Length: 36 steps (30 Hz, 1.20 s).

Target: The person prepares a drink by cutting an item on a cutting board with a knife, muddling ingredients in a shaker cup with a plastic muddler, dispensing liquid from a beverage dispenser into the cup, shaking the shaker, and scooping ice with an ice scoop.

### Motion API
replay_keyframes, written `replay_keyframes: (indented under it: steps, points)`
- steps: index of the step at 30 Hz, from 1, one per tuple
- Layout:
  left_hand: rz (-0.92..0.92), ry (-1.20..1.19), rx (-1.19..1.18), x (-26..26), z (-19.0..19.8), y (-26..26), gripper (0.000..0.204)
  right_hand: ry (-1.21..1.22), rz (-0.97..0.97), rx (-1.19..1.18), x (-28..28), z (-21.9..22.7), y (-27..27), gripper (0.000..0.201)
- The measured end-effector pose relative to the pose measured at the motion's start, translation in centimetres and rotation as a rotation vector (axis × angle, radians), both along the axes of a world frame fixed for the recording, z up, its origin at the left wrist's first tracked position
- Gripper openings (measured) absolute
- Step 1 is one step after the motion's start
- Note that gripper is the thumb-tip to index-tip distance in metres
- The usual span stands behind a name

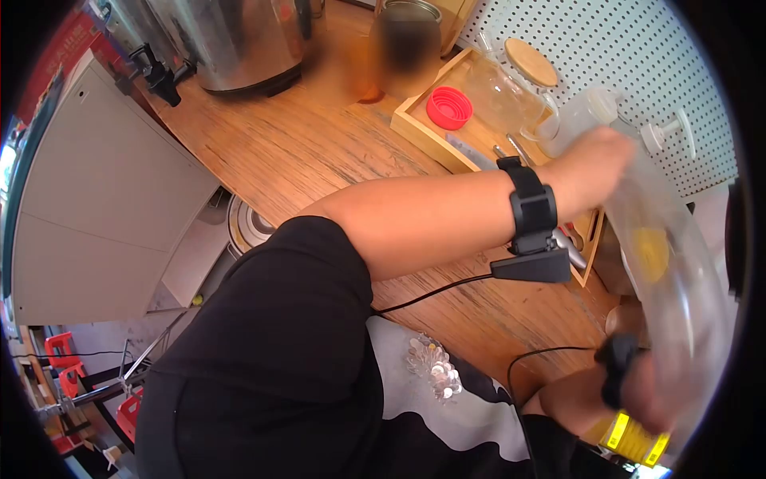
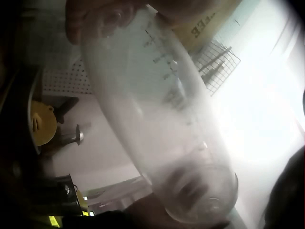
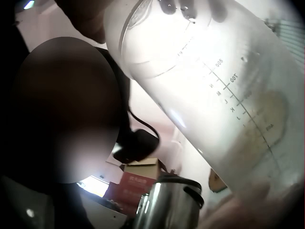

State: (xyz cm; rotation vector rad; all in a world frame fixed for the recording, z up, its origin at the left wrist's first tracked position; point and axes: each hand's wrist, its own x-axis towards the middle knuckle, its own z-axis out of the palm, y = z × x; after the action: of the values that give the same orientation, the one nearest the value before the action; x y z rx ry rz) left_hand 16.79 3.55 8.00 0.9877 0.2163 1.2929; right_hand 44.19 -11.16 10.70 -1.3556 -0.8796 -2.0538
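Observation:
Both hands hold a long clear plastic measuring cup (image 1: pixel 678 295), which has printed volume marks and stands tilted between them. Near its upper end, my left hand (image 1: pixel 594 172) grips it, blurred in the head view. The right hand (image 1: pixel 650 391) grips the lower end, its fingertips showing through the clear wall in the right wrist view. Marked numbers run down the side of the measuring cup (image 3: pixel 228 90) there. Droplets cling inside the measuring cup (image 2: pixel 157 109) in the left wrist view.
On the wooden counter (image 1: pixel 279 152), a wooden tray (image 1: pixel 415 128) bears a red lid (image 1: pixel 449 108), a glass jug (image 1: pixel 503 96) and metal utensils. A large steel urn (image 1: pixel 231 48) with a black tap stands at the back left. White pegboard (image 1: pixel 590 40) lines the wall.

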Motion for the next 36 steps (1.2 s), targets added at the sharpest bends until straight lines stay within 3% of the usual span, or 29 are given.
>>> replay_keyframes:
  steps: [1, 2, 3, 4, 5, 9, 11, 13, 14, 15, 17, 18, 20, 21, 23, 24, 27, 29, 30, 32, 33, 34, 35, 36]
  points:
    - [-0.031, -0.035, -0.157, 0.2, -0.8, 0.8, 0.027, -0.009, 0.003, 0.002, 0.9, 0.0, 0.0, 0.041]
    - [-0.031, -0.039, -0.006, -0.1, -0.1, 0.4, 0.027, -0.007, 0.035, -0.003, 4.7, 0.3, 0.3, 0.041]
    - [-0.027, -0.036, -0.004, 0.0, 0.8, -0.8, 0.027, 0.002, 0.067, -0.006, 7.2, 0.1, -1.5, 0.041]
    - [0.186, 0.047, 0.163, 0.4, 1.6, -2.4, 0.028, 0.014, 0.094, -0.013, 10.6, -0.3, -5.1, 0.041]
    - [0.393, 0.129, 0.324, 0.8, 2.0, -3.5, 0.029, 0.025, 0.117, -0.027, 10.1, -0.5, -5.0, 0.041]
    - [0.339, 0.019, 0.335, 1.1, 1.2, -3.1, 0.031, 0.043, 0.198, -0.054, 5.0, -0.2, -4.6, 0.042]
    - [-0.063, 0.029, 0.088, 0.3, -1.4, 1.2, 0.033, 0.051, 0.254, -0.035, -3.6, 0.1, -1.2, 0.042]
    - [0.011, 0.048, 0.081, 0.4, -0.7, 0.3, 0.032, 0.057, 0.323, -0.040, 3.3, 0.8, 1.0, 0.042]
    - [0.075, 0.078, 0.067, 0.5, -0.3, -0.3, 0.031, 0.068, 0.356, -0.046, 3.2, 0.5, -1.0, 0.042]
    - [0.073, 0.086, 0.061, 0.9, 0.5, -1.5, 0.031, 0.082, 0.382, -0.056, 10.0, 0.4, -3.8, 0.042]
    - [0.368, 0.071, 0.289, 1.7, 1.7, -4.4, 0.032, 0.107, 0.417, -0.089, 6.0, -0.2, -4.2, 0.042]
    - [0.358, 0.068, 0.281, 1.3, 1.5, -4.3, 0.032, 0.113, 0.435, -0.102, 2.6, -0.3, -4.2, 0.042]
    - [0.075, 0.059, 0.196, 0.2, 1.4, -3.0, 0.032, 0.121, 0.471, -0.103, -4.4, 0.1, -3.4, 0.042]
    - [0.068, 0.058, 0.208, 0.1, 0.8, -1.9, 0.032, 0.125, 0.493, -0.096, -6.1, 0.4, -2.7, 0.042]
    - [0.045, 0.117, -0.104, 0.3, -0.9, 0.0, 0.034, 0.126, 0.548, -0.095, -1.3, 0.9, -0.4, 0.043]
    - [0.040, 0.129, 0.027, 0.1, -0.6, -0.2, 0.034, 0.130, 0.579, -0.100, 3.4, 1.2, 0.3, 0.043]
    - [0.070, 0.177, 0.048, 0.0, 2.1, -4.1, 0.035, 0.165, 0.664, -0.125, 0.3, 0.6, -3.1, 0.043]
    - [0.295, 0.053, 0.409, 0.2, 2.8, -5.8, 0.032, 0.190, 0.706, -0.149, -1.8, 0.3, -3.3, 0.043]
    - [0.288, 0.052, 0.405, 0.4, 2.2, -4.9, 0.032, 0.199, 0.727, -0.156, -2.9, 0.4, -3.2, 0.043]
    - [0.093, 0.043, 0.279, 0.4, 0.7, -1.7, 0.034, 0.209, 0.771, -0.149, -5.0, 0.8, -2.6, 0.043]
    - [0.031, 0.070, 0.089, 0.3, 0.0, -0.7, 0.031, 0.210, 0.797, -0.145, -5.6, 1.1, -1.9, 0.043]
    - [-0.028, 0.092, -0.106, 0.1, -0.3, -0.3, 0.027, 0.208, 0.826, -0.148, -3.5, 1.5, 0.4, 0.043]
    - [-0.025, 0.087, -0.106, 0.3, -0.3, -0.4, 0.027, 0.210, 0.857, -0.155, -0.2, 1.6, 0.1, 0.043]
    - [0.161, 0.203, 0.171, 0.6, -0.3, -0.7, 0.025, 0.218, 0.888, -0.165, 6.3, 1.8, -0.8, 0.043]
